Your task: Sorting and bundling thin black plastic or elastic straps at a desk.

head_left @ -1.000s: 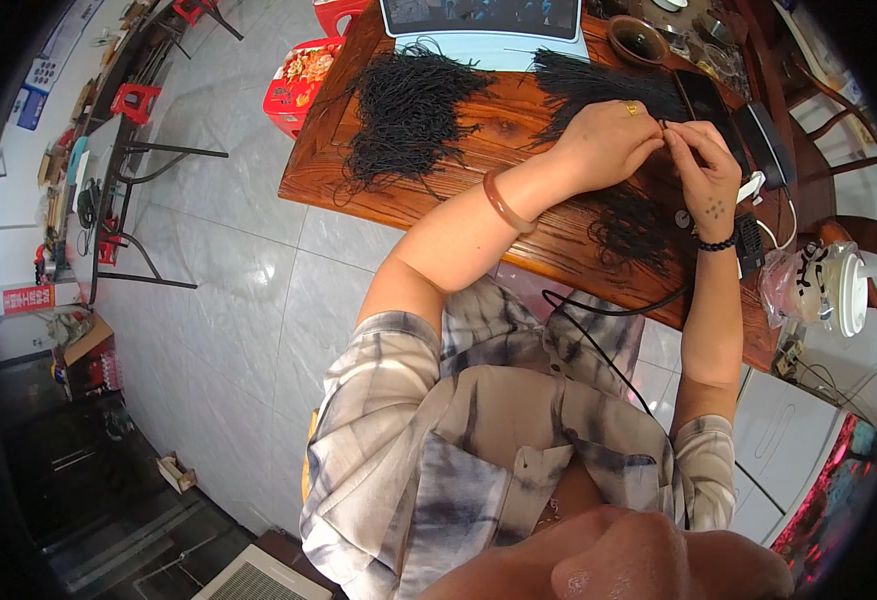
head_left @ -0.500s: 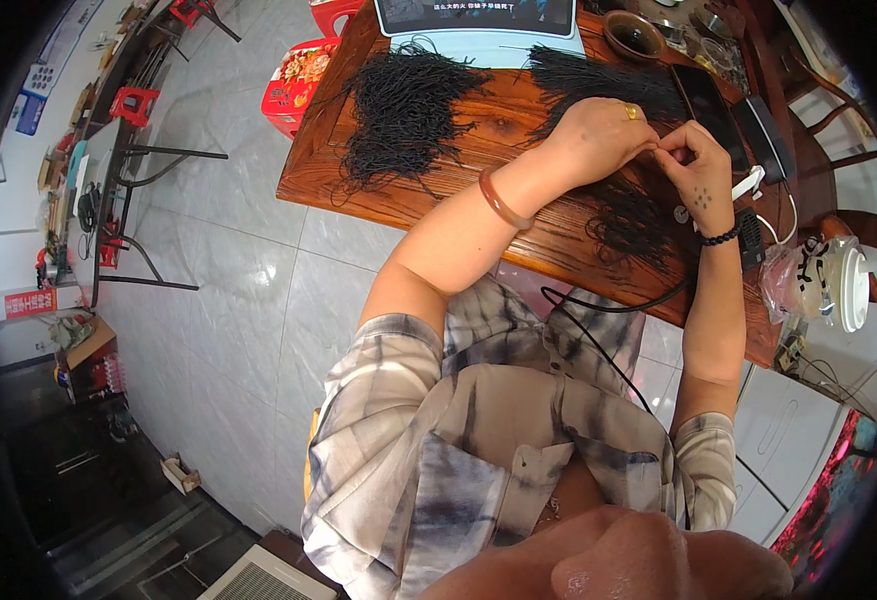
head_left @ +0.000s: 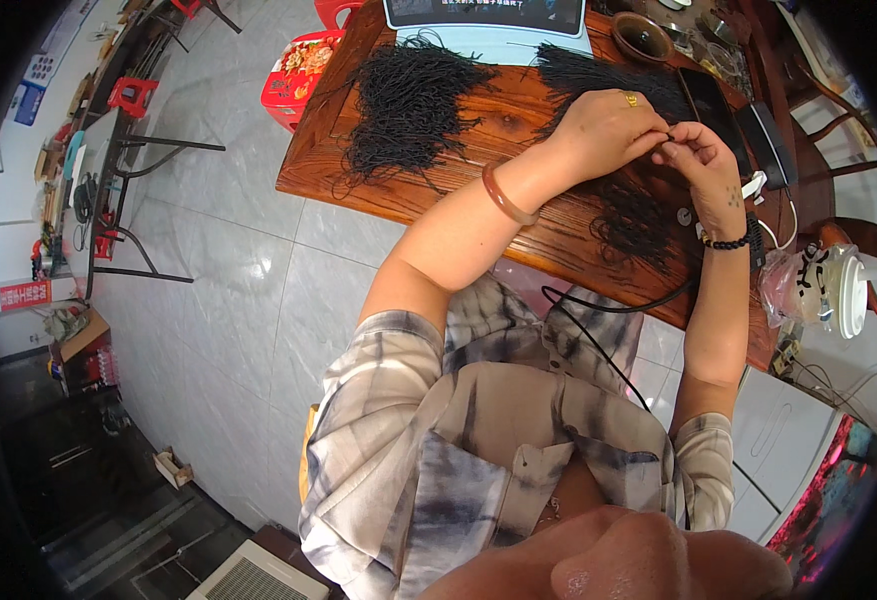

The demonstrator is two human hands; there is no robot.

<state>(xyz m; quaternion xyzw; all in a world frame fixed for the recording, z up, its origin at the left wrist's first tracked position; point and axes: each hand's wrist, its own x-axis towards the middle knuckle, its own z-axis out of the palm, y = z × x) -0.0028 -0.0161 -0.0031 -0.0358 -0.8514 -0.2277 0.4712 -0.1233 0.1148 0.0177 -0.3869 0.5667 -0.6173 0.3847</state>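
Above the right part of the wooden table, my left hand (head_left: 608,132) and my right hand (head_left: 710,168) meet fingertip to fingertip. Both are closed in a pinch on a small dark bit of black cord (head_left: 669,138); most of it is hidden by the fingers. Below them lies a loose pile of black cords (head_left: 630,228), some looped. Behind my left hand spreads a bundle of straighter black cords (head_left: 583,78). A larger tangled heap of black cords (head_left: 408,105) covers the table's left part.
The wooden table (head_left: 308,165) has a tablet (head_left: 485,14) on a light blue stand at its far edge. A brown bowl (head_left: 642,36), a dark phone (head_left: 710,105) and a black box (head_left: 764,145) with white cable stand to the right. A lidded cup in plastic (head_left: 846,290) is at the right edge.
My hands have shifted slightly right, and my right hand's fingers have turned and opened out a little from the pinch point. A dark bit now shows between the fingertips.
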